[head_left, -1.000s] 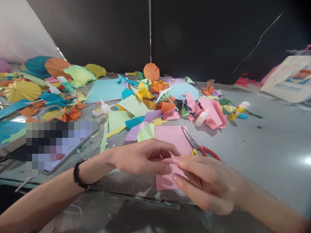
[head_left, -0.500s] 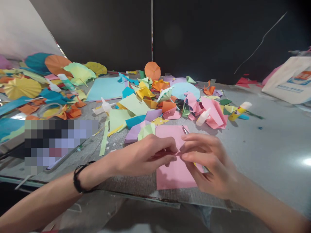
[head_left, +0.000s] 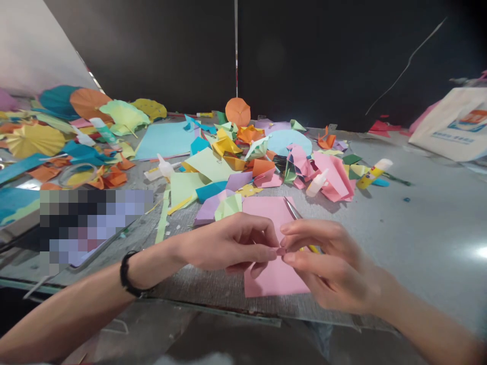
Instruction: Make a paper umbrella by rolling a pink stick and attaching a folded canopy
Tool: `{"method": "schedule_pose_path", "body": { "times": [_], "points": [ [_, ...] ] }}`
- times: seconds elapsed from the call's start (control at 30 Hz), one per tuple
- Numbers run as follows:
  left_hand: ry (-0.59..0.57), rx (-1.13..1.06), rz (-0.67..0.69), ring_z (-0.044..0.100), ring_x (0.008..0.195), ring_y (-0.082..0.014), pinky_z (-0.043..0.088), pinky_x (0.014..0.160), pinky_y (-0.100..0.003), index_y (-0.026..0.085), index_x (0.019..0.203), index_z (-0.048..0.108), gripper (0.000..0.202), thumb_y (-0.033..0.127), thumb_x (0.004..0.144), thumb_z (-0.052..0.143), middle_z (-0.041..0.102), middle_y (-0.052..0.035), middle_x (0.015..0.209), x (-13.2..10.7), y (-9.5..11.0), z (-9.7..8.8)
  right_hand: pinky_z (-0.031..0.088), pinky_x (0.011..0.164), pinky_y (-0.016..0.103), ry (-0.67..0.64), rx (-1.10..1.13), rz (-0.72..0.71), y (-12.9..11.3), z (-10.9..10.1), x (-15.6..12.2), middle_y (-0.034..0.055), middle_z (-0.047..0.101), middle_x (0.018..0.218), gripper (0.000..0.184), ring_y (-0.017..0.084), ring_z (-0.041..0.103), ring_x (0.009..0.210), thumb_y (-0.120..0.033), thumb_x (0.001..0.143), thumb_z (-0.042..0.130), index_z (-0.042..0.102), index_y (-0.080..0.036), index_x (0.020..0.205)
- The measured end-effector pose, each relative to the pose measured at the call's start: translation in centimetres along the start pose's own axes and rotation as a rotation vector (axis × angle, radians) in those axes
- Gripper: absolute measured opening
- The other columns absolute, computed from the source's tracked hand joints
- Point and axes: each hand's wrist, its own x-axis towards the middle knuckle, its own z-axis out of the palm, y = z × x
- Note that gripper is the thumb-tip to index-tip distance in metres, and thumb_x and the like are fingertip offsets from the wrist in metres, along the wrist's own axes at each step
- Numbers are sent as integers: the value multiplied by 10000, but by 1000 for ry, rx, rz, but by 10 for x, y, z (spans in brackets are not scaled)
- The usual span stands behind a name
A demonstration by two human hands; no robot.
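Over a pink sheet of paper point(head_left: 266, 286), both hands meet at a small piece of pink paper point(head_left: 280, 251). My left hand point(head_left: 236, 246), with a black band at its wrist, is closed and pinches that piece between thumb and fingers. From the other side, my right hand point(head_left: 331, 261) is closed on it too, with fingertips and thumb close together. Most of the small piece is hidden by the fingers. Scissors point(head_left: 292, 208) lie on the sheet, their blades showing beyond my right hand and part of the yellow handle visible behind its fingers.
Folded and cut coloured papers point(head_left: 207, 165) are heaped behind the sheet, with small glue bottles point(head_left: 317, 183) among them. A yellow glue stick point(head_left: 375, 174) lies to the right. Paper umbrellas point(head_left: 91, 103) and a partly pixelated phone point(head_left: 110, 223) are at left. A white bag point(head_left: 449, 124) stands far right.
Both hands have shifted slightly lower, still together at the small pink piece. My right fingers have moved, and more of the scissors shows.
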Motion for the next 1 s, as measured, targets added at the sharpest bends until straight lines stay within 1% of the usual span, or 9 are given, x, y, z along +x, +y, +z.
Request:
{"method": "schedule_pose_path", "body": {
  "times": [0.13,0.27,0.33,0.4,0.5,0.57,0.67,0.8,1.0],
  "points": [
    [-11,123,51,462,524,-74,374,472,-189,148,1050,588,212,353,1065,538,610,9,739,-1,-2,-1,643,1020,375,-33,-24,-18,-2,-1,-1,163,490,1416,506,225,563,1348,159,869,457,581,-123,1271],
    [132,478,251,585,676,-113,457,641,-219,142,1037,613,198,289,1080,489,665,-33,795,-7,-1,3,655,969,329,45,-2,55,-6,1,1,117,535,1394,455,166,657,1185,121,898,512,582,-178,1233],
    [182,562,326,603,673,-118,456,646,-217,144,1053,616,180,265,1077,484,670,-33,787,-10,-1,5,671,887,321,144,8,108,-9,-1,5,83,603,1281,388,165,695,1071,63,890,594,592,-203,1173],
    [216,598,370,612,669,-120,461,647,-214,150,1079,618,157,236,1069,487,684,-35,799,-13,-2,6,673,762,310,250,14,139,-12,-4,9,50,653,1083,328,171,709,931,19,868,648,602,-215,1093],
    [265,667,407,618,693,-127,469,663,-219,166,1117,619,150,184,1051,485,714,-47,869,-16,-3,6,653,632,327,279,37,116,-16,-7,14,29,644,876,223,178,692,754,-31,878,659,603,-211,996],
    [293,731,437,631,729,-135,475,687,-227,175,1135,613,161,151,1038,487,729,-53,922,-18,-4,6,665,645,344,269,17,90,-18,-5,14,44,651,900,186,186,704,759,-46,902,655,607,-206,984],
    [321,838,492,649,789,-154,472,722,-245,179,1174,598,186,130,1039,479,726,-65,960,-18,-6,7,682,743,320,317,-68,132,-19,1,14,54,657,1044,251,186,731,887,-11,911,659,621,-226,1035],
    [319,908,550,601,734,-148,435,676,-253,172,1204,568,199,131,1050,449,682,-60,901,-16,-8,7,687,807,319,325,-94,192,-17,5,13,48,657,1085,298,184,735,951,-3,914,673,624,-239,1089],
    [266,915,500,606,775,-151,433,690,-254,182,1203,551,209,112,1050,426,699,-71,969,-16,-6,7,709,808,332,262,-62,159,-14,7,7,58,661,1144,286,186,744,992,-10,945,641,613,-229,1126]
  ]
}}
